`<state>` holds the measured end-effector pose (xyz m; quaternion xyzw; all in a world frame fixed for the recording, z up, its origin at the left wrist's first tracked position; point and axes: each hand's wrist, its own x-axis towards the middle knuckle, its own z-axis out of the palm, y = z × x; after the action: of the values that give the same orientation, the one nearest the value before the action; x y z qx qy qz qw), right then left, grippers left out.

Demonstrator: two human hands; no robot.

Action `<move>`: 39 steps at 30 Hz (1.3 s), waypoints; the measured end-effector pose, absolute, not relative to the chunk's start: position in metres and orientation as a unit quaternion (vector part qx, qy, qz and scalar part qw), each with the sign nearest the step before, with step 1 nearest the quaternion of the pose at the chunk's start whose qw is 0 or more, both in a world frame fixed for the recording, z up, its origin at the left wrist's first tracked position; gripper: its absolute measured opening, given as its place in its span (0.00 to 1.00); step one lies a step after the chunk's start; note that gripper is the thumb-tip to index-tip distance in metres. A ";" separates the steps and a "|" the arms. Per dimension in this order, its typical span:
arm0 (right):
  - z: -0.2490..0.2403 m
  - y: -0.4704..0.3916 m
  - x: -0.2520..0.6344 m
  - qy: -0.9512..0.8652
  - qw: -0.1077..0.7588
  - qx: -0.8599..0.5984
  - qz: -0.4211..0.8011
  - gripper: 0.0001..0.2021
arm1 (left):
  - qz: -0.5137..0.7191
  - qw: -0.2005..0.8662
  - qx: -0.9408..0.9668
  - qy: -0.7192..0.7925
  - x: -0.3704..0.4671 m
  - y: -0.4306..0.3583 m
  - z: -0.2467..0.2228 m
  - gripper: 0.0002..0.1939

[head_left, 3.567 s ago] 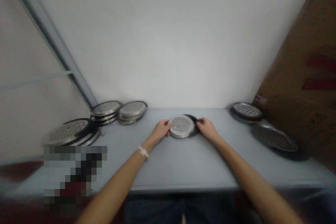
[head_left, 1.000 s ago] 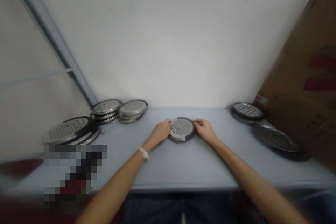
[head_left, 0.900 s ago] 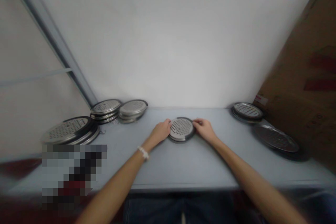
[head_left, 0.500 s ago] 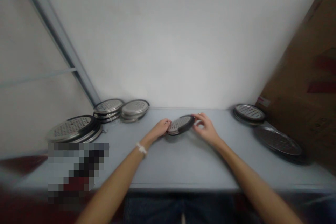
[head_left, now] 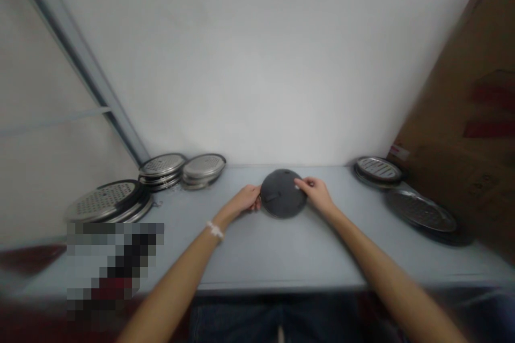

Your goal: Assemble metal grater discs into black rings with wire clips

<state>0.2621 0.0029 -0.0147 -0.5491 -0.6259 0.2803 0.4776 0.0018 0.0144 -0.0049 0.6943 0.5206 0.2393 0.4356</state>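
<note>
A round disc (head_left: pixel 283 198) with its plain dark grey face toward me is held up over the middle of the table. My left hand (head_left: pixel 247 198) pinches its left edge, fingers closed. On the upper right of the disc, my right hand (head_left: pixel 316 190) has its fingertips pressed on the dark face near a small light spot; its thumb is partly hidden. Perforated metal discs with dark rims are stacked at the left: a near stack (head_left: pixel 107 201), a back stack (head_left: pixel 163 166) and another beside it (head_left: pixel 204 167).
At the right of the grey table (head_left: pixel 281 268) are a slotted disc stack (head_left: pixel 379 170) and a larger shiny disc (head_left: pixel 422 211). A brown cardboard box (head_left: pixel 462 161) stands along the right side. Behind the table rises a pale wall. A blurred-out patch covers the lower left.
The disc has been turned over: its perforated metal face showed before, its dark face shows now. My right hand has shifted from the rim onto the disc's face.
</note>
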 end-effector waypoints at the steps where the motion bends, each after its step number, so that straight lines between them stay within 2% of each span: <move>1: -0.016 0.004 0.263 -0.629 0.468 -0.553 0.281 0.24 | 0.245 0.414 0.705 0.520 0.002 0.015 -0.007 0.29; 4: -0.016 0.004 0.263 -0.635 0.445 -0.563 0.284 0.25 | 0.273 0.368 0.715 0.528 0.003 0.016 -0.010 0.20; 9: -0.017 0.000 0.257 -0.671 0.400 -0.545 0.304 0.25 | 0.329 0.339 0.714 0.517 0.008 0.016 -0.007 0.25; 15: -0.028 0.004 0.252 -0.714 0.336 -0.546 0.282 0.23 | 0.284 0.362 0.733 0.501 0.008 0.016 -0.012 0.27; 20: -0.036 0.013 0.260 -0.700 0.382 -0.580 0.163 0.16 | 0.309 0.378 0.643 0.590 0.008 0.018 -0.019 0.20; 23: -0.038 0.014 0.264 -0.702 0.389 -0.577 0.151 0.21 | 0.327 0.370 0.618 0.611 0.006 0.016 -0.015 0.21; 25: -0.038 0.013 0.264 -0.710 0.401 -0.560 0.151 0.24 | 0.304 0.326 0.651 0.615 0.004 0.014 -0.009 0.20; 29: -0.030 0.007 0.262 -0.711 0.474 -0.500 0.142 0.27 | 0.294 0.158 0.727 0.600 0.006 0.008 0.000 0.11; 31: -0.024 0.002 0.259 -0.708 0.504 -0.472 0.151 0.26 | 0.323 0.134 0.749 0.562 0.011 0.005 0.003 0.09; 34: -0.019 -0.007 0.252 -0.730 0.498 -0.425 0.198 0.22 | 0.377 0.180 0.776 0.472 0.023 -0.004 0.007 0.10; 37: -0.020 -0.016 0.240 -0.766 0.457 -0.384 0.238 0.12 | 0.421 0.239 0.778 0.401 0.034 -0.014 0.008 0.16; 39: -0.022 -0.021 0.233 -0.778 0.444 -0.371 0.246 0.06 | 0.426 0.256 0.786 0.368 0.039 -0.019 0.008 0.13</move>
<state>0.2332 -0.0207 -0.0224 -0.3708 -0.7780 0.2457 0.4437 0.0391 -0.0190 0.0079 0.7856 0.3684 0.4264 0.2555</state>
